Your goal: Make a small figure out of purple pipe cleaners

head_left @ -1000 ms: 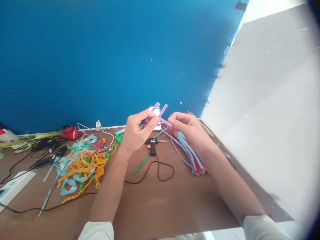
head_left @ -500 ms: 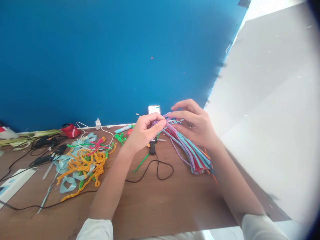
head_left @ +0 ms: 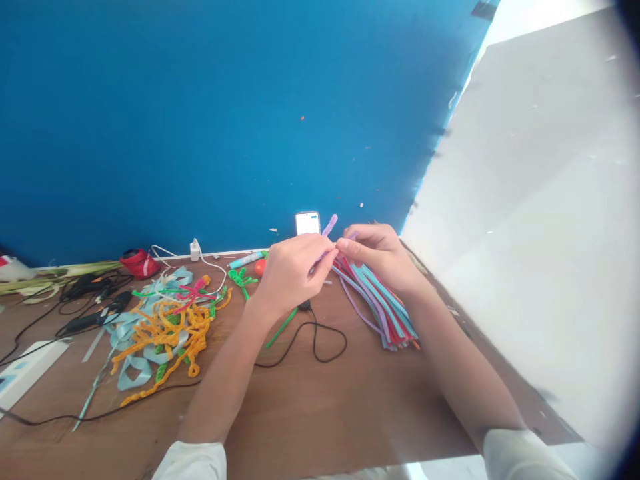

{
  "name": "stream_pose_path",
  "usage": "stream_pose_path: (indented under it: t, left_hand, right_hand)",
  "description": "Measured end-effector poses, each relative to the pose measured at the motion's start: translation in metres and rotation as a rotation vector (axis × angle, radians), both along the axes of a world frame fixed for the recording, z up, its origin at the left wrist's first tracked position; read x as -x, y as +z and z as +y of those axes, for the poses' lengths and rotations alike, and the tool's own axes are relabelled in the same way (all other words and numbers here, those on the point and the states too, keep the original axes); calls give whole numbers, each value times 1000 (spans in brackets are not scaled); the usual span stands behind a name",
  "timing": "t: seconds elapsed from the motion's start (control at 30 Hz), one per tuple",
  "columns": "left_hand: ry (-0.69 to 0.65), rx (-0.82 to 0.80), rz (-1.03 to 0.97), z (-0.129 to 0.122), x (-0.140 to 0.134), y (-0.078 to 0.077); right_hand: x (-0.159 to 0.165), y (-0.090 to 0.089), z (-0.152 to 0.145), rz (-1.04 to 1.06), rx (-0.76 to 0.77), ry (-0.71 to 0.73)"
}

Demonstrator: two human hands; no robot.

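Note:
A purple pipe cleaner (head_left: 330,225) sticks up from between my two hands, its upper end thick and twisted. My left hand (head_left: 299,267) is closed on it with thumb and forefinger pinched. My right hand (head_left: 376,252) pinches the same purple piece, the fingertips of both hands meeting. Below and behind my right hand lies a bundle of pipe cleaners (head_left: 383,310) in light blue, red and purple. The part of the purple piece inside my fingers is hidden.
A phone (head_left: 307,223) leans against the blue wall. Orange twisted pipe cleaners (head_left: 167,333) and light blue ribbon (head_left: 135,377) are heaped on the left. A black cable (head_left: 320,360) curls across the tabletop, and a white power strip (head_left: 30,373) lies at the far left.
My right hand has come down and left, from spread fingers to a pinch against my left hand. My left hand has rotated, and the purple piece now points upward.

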State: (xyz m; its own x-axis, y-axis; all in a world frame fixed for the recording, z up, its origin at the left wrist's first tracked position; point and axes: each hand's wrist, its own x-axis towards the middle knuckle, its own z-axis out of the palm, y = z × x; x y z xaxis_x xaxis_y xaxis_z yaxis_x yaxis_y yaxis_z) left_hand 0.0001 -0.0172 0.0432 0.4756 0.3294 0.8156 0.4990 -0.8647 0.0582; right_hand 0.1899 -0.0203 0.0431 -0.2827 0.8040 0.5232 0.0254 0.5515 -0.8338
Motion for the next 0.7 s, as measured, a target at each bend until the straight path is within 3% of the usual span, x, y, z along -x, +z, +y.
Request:
stream_pose_path:
  t: [0.1, 0.2, 0.27, 0.4, 0.47, 0.7]
  left_hand:
    - [63, -286, 126, 3, 1, -3]
    - [62, -334, 54, 5, 0, -4]
    - [25, -166, -90, 4, -2, -3]
    - [-96, 348, -295, -2, -5, 1]
    - [-165, 510, -398, -3, -6, 2]
    - [-247, 740, -636, 5, -5, -5]
  right_hand:
    - [4, -3, 4, 192, 360, 230]
    - [8, -6, 6, 292, 485, 338]
    - [8, -6, 6, 305, 426, 290]
    - [1, -4, 8, 294, 262, 165]
    - [-3, -3, 8, 272, 171, 68]
    - [-3, -2, 1, 63, -302, -227]
